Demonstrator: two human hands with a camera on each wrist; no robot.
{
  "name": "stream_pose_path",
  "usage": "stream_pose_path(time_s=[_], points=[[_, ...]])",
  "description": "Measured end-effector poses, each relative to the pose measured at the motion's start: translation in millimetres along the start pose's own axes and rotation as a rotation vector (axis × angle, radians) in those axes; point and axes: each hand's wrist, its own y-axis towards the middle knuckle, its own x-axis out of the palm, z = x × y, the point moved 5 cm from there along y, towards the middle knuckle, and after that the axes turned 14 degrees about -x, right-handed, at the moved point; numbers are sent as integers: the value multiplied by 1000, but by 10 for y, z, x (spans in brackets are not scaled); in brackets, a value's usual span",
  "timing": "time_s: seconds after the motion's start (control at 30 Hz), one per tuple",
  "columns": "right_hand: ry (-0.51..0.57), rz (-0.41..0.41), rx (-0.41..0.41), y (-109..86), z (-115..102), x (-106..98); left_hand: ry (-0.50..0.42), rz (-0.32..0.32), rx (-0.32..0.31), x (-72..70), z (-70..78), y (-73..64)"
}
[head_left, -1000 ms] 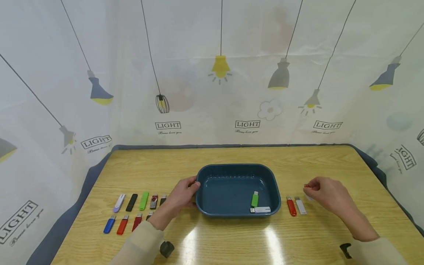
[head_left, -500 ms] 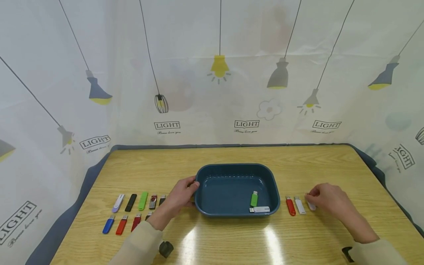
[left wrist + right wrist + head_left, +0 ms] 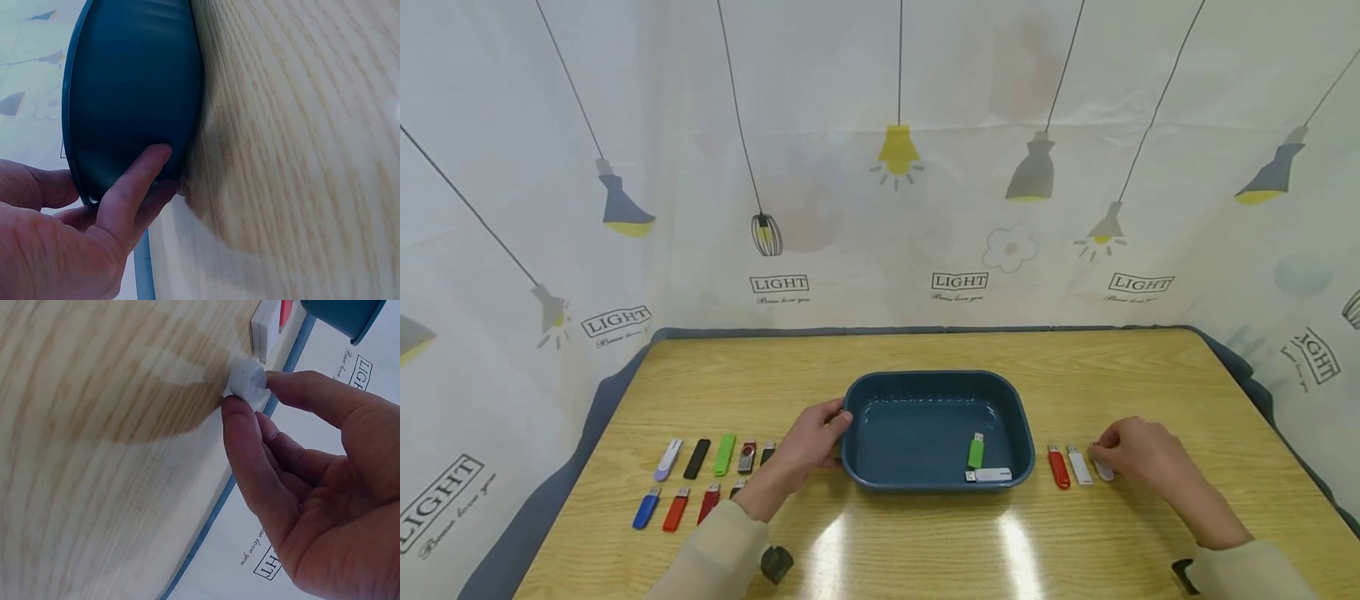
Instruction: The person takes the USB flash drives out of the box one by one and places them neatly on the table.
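In the head view my left hand (image 3: 808, 437) grips the left end of a dark blue rectangular basin (image 3: 880, 487). Up close in the left wrist view, fingers press the outer wall of the basin (image 3: 134, 94) while the thumb is at its rim. My right hand (image 3: 1142, 450) pinches a white USB stick (image 3: 1103, 469) between thumb and forefinger, low at the table. The rounded end of this USB stick (image 3: 249, 380) shows in the right wrist view. Beside it lie a white USB stick (image 3: 1079, 467) and a red one (image 3: 1059, 468).
Inside the basin lie a green USB stick (image 3: 976, 452) and a white one (image 3: 992, 475). Two rows of several USB sticks, including a blue one (image 3: 646, 508), lie on the left of the wooden table (image 3: 925, 550), partly behind my left forearm. A patterned curtain (image 3: 850, 167) surrounds the table.
My right hand has come slightly nearer with the white USB stick, which now lies lined up beside the other two. My left hand and the basin have stayed put.
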Motion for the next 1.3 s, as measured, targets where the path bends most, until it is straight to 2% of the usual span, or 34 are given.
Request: stream_pose_path(time_s=[0.63,0.93,1.3], points=[[-33,-14,-8,12,-11,20,-3,-2,3,1,-1,0],[-26,-41,43,25,-22,21,4,-1,9,-3,-4,1],[-22,-42,38,21,-28,14,2,-8,14,-3,-4,6]])
